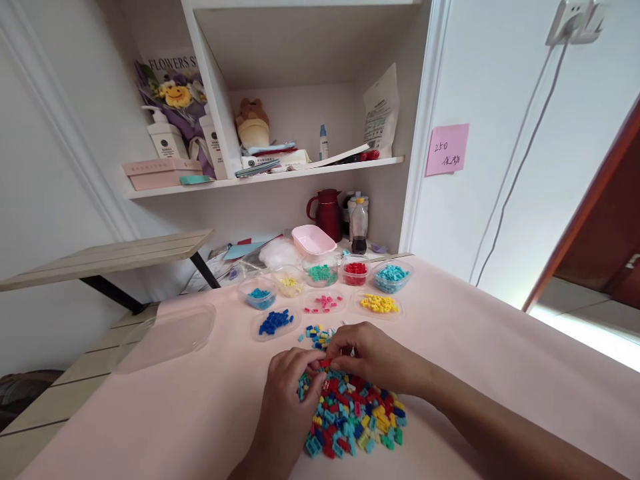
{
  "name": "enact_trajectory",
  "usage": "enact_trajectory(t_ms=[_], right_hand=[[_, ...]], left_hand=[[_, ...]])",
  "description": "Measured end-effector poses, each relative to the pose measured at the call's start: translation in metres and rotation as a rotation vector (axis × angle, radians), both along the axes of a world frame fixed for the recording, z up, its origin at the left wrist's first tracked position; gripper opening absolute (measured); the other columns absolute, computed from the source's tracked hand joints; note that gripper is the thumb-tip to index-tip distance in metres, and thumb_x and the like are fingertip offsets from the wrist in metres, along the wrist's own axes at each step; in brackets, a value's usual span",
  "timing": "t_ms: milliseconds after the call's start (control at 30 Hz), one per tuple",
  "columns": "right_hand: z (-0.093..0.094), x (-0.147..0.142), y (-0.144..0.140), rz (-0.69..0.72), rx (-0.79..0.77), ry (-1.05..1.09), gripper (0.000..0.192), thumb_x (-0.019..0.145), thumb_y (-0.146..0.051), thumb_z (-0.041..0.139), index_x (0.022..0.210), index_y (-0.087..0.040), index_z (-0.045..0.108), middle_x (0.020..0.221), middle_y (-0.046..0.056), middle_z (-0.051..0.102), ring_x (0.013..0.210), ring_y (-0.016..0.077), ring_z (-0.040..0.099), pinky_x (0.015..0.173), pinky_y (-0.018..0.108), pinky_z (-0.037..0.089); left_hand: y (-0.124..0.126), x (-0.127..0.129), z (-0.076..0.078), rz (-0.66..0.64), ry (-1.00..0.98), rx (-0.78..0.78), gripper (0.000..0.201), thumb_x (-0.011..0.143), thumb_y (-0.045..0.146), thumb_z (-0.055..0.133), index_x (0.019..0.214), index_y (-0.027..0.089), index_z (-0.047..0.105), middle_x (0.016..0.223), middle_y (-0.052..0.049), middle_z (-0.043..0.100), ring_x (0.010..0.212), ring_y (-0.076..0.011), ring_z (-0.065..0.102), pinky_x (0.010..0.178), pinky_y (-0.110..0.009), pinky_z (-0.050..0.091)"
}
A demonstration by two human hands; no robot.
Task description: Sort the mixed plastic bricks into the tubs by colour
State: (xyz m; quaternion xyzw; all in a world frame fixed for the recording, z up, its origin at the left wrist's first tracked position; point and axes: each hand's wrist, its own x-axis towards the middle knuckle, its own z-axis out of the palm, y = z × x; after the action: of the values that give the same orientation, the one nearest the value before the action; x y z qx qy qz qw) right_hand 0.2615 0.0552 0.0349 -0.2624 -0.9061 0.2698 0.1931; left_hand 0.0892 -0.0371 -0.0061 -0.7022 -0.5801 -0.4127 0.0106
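Observation:
A heap of small mixed-colour bricks [355, 417] lies on the pink tablecloth [200, 400] in front of me. My left hand [290, 390] and my right hand [367, 353] meet over the heap's far edge, fingertips together, pinching a small red brick [326, 363] between them. Beyond the hands stand clear lids and tubs of sorted bricks: dark blue [275, 322], pink [325, 302], yellow [380, 304], light blue [259, 293], pale yellow [291, 283], green [322, 273], red [355, 269] and turquoise [392, 274].
An empty clear lid [173, 333] lies at the left of the table. Behind the tubs are a pink box [313, 239], a red jug [327, 212] and a bottle [359, 225]. A shelf [265, 177] holds clutter. A wooden folding table [110, 257] stands left.

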Motion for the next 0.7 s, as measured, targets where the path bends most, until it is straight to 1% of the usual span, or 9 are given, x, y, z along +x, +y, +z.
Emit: enact_trajectory(t_ms=[133, 300, 467, 700], right_hand=[[-0.0025, -0.0008, 0.0004, 0.033, -0.076, 0.033, 0.014, 0.083, -0.026, 0.058, 0.086, -0.019, 0.070, 0.079, 0.001, 0.068, 0.072, 0.0146, 0.057, 0.065, 0.023, 0.041], [-0.0041, 0.0000, 0.0019, 0.062, -0.196, 0.059, 0.018, 0.084, -0.029, 0.055, 0.083, -0.017, 0.069, 0.070, 0.000, 0.062, 0.064, 0.0126, 0.051, 0.059, 0.021, 0.040], [-0.0048, 0.0003, 0.0016, 0.076, -0.246, 0.063, 0.020, 0.085, -0.031, 0.055, 0.081, -0.017, 0.069, 0.068, -0.001, 0.060, 0.063, 0.0119, 0.049, 0.059, 0.021, 0.040], [-0.0083, 0.0005, 0.0029, 0.101, -0.320, 0.089, 0.024, 0.086, -0.034, 0.053, 0.082, -0.017, 0.069, 0.067, -0.001, 0.060, 0.062, 0.0123, 0.050, 0.058, 0.021, 0.041]], left_hand=[[-0.0006, 0.0004, 0.0020, -0.006, -0.002, -0.012, 0.021, 0.079, 0.014, 0.058, 0.094, 0.025, 0.068, 0.081, -0.002, 0.070, 0.080, -0.0191, 0.064, 0.078, -0.033, 0.052], [-0.0016, 0.0010, 0.0024, -0.001, 0.004, -0.005, 0.021, 0.079, 0.014, 0.058, 0.093, 0.025, 0.068, 0.081, -0.002, 0.070, 0.081, -0.0194, 0.064, 0.077, -0.033, 0.052], [-0.0014, 0.0010, 0.0022, 0.001, 0.002, -0.001, 0.020, 0.080, 0.014, 0.057, 0.093, 0.025, 0.067, 0.081, -0.002, 0.070, 0.080, -0.0189, 0.064, 0.076, -0.033, 0.052], [-0.0015, 0.0016, 0.0019, 0.012, -0.001, -0.012, 0.015, 0.081, 0.016, 0.056, 0.087, 0.024, 0.067, 0.079, -0.002, 0.069, 0.080, -0.0200, 0.064, 0.076, -0.033, 0.051]])
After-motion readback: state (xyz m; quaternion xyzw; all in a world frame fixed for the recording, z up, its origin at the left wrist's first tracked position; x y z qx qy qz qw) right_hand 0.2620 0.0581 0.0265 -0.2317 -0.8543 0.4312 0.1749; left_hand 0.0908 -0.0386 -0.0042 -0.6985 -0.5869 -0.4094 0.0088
